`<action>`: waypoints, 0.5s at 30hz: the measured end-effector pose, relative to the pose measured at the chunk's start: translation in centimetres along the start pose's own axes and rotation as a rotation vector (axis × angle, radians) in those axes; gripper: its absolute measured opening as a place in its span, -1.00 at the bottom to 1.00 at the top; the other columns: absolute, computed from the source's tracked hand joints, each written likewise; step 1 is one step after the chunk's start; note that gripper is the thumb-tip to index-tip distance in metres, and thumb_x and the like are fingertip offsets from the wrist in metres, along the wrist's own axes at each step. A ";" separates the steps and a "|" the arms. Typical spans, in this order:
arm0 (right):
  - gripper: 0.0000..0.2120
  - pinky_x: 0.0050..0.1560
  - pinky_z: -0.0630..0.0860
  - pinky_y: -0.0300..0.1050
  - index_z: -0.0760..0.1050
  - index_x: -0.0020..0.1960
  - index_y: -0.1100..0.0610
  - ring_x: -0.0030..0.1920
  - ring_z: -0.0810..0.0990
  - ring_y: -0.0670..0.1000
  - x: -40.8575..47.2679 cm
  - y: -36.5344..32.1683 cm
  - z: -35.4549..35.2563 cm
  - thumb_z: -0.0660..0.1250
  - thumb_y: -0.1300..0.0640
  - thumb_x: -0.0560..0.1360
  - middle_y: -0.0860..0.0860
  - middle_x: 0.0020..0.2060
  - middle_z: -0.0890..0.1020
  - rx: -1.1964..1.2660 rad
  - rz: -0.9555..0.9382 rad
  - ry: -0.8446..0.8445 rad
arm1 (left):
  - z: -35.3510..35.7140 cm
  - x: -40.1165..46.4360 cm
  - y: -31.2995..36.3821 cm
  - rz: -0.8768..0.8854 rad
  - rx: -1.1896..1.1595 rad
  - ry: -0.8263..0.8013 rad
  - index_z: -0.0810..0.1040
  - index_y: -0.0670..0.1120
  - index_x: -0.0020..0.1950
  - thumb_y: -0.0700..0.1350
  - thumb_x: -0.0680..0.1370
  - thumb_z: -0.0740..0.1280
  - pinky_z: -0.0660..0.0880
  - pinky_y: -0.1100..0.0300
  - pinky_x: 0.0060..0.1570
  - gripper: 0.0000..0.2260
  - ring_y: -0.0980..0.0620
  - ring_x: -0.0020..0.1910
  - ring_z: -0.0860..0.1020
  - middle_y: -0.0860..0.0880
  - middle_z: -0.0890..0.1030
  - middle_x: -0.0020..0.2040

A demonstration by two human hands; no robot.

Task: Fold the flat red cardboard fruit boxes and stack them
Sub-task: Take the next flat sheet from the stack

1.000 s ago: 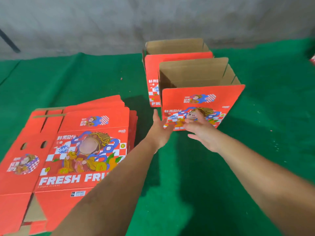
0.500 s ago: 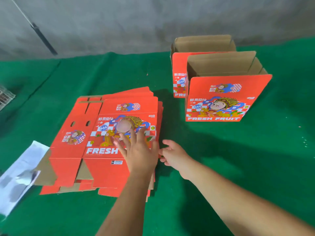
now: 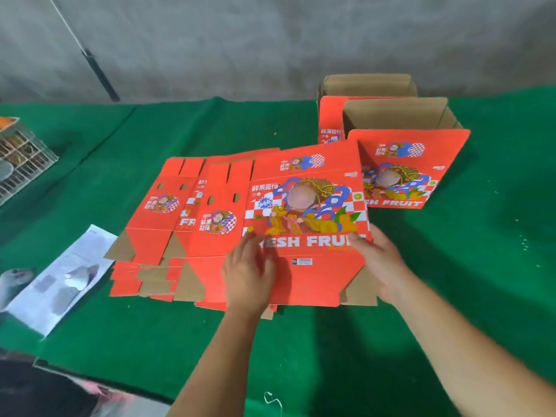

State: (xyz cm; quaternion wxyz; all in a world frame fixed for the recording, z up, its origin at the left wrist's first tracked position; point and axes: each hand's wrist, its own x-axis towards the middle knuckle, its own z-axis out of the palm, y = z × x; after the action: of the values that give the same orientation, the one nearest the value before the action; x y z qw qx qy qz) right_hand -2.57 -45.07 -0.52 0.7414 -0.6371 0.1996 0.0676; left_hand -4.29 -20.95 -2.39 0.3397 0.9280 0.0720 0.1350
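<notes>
A flat red fruit box [image 3: 310, 218] printed "FRESH FRUIT" lies tilted, lifted off the pile of flat boxes [image 3: 168, 224] on the green cloth. My left hand [image 3: 248, 273] presses on its lower left part, fingers spread. My right hand [image 3: 380, 263] grips its right edge, thumb on top. Two folded boxes stand upright at the back right: the nearer one [image 3: 412, 164] and one behind it [image 3: 331, 121], both open at the top.
A white paper sheet [image 3: 60, 278] lies left of the pile. A wire basket [image 3: 21, 155] sits at the far left edge. A grey wall [image 3: 270, 40] rises behind the green-covered table [image 3: 481, 266]. A dark rod [image 3: 99, 73] leans against the wall.
Both hands left the folded box at the back and came to the flat pile. The top flat box is now slid rightwards and held by its right edge.
</notes>
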 end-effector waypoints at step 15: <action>-0.72 0.10 0.54 -0.05 0.55 0.27 -0.11 0.11 0.70 -0.03 -5.4 -1.3 -11.4 0.39 -0.01 0.56 -0.08 0.11 0.73 -0.167 -0.175 0.184 | -2.1 2.1 1.4 -0.521 -0.636 -0.240 0.52 0.41 0.32 0.44 0.44 0.20 0.29 -0.11 0.47 -0.53 -0.06 0.47 0.40 0.01 0.45 0.43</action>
State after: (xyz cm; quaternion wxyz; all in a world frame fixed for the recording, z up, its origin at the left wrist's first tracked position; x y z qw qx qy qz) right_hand -9.39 -55.59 1.51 0.6677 -0.7148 0.2040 -0.0395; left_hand -2.86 -20.26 0.55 0.6376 0.7370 0.2190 -0.0488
